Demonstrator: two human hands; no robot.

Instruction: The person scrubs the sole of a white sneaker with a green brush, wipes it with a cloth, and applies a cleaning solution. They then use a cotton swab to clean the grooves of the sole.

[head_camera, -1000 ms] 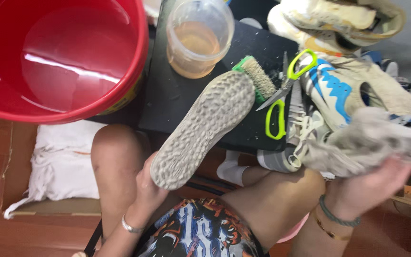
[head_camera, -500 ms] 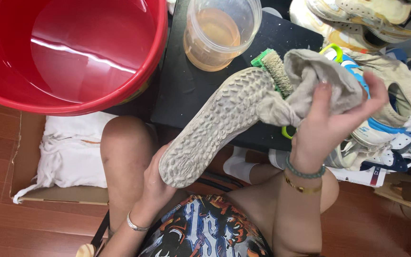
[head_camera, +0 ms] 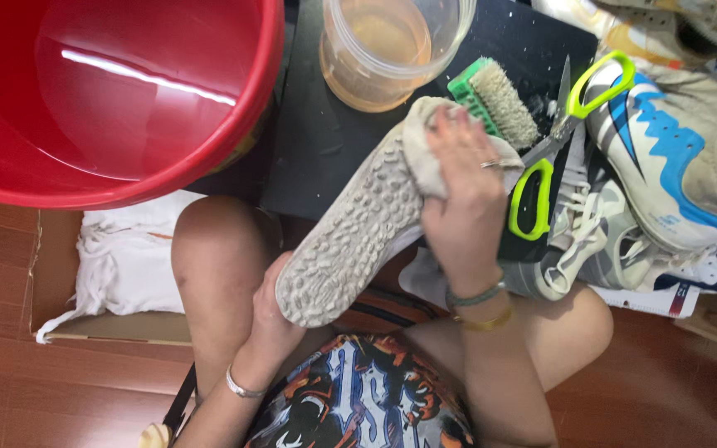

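the shoe sole (head_camera: 350, 232) is pale grey, studded all over with small raised nubs. the cloth (head_camera: 425, 149) pressed on it is off-white. the bucket (head_camera: 118, 99) is bright red. the tub (head_camera: 387, 50) is clear plastic holding amber liquid. the brush (head_camera: 491, 99) has a green back and tan bristles. the scissors (head_camera: 558, 141) have lime-green handles. the worktop (head_camera: 317, 141) is black. the sneaker (head_camera: 674, 158) is white with blue stripes. the floor (head_camera: 10, 390) is reddish-brown wood. the shorts (head_camera: 367, 390) carry an orange, blue and white print.

bucket (head_camera: 118, 99) left of tub (head_camera: 392, 46) | brush (head_camera: 495, 99) right of shoe (head_camera: 350, 232) | scissors (head_camera: 562, 141) right of brush
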